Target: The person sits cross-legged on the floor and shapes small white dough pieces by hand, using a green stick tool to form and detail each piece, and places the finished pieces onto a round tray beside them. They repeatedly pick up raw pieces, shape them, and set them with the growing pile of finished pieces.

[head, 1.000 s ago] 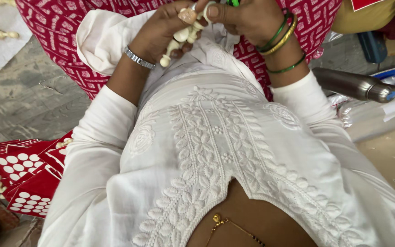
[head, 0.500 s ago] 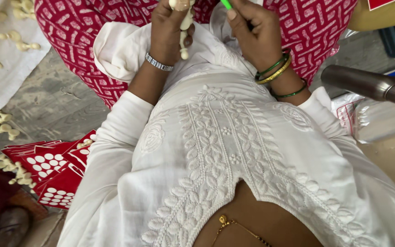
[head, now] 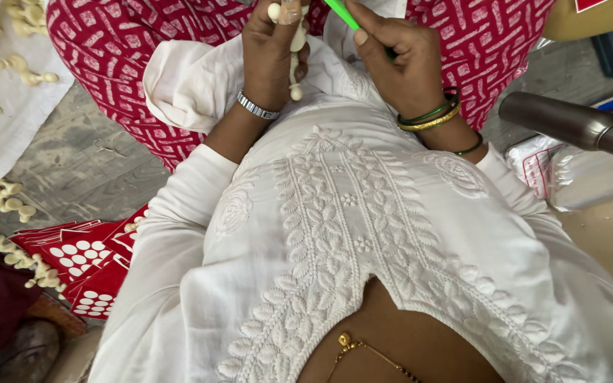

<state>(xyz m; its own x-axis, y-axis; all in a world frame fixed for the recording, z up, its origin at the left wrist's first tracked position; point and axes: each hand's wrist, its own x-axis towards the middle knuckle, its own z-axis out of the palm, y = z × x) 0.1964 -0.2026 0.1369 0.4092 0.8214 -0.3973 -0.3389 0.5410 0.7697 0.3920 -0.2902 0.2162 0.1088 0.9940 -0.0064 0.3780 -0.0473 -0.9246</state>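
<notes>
White embroidered tunic (head: 363, 234) fills the near view. Beyond it, at 12 o'clock, both hands work over the red patterned lap (head: 143, 57). Left hand (head: 271, 53) is closed around a cream bud string (head: 296, 67), one bud dangling below the fingers. Right hand (head: 402, 60), just beside it, pinches a green tool (head: 340, 14). Loose buds (head: 1, 206) lie at 9 o'clock, more on white cloth (head: 23, 106) at 10: plenty unstrung. Steel bottle (head: 569, 124) at 2 o'clock.
</notes>
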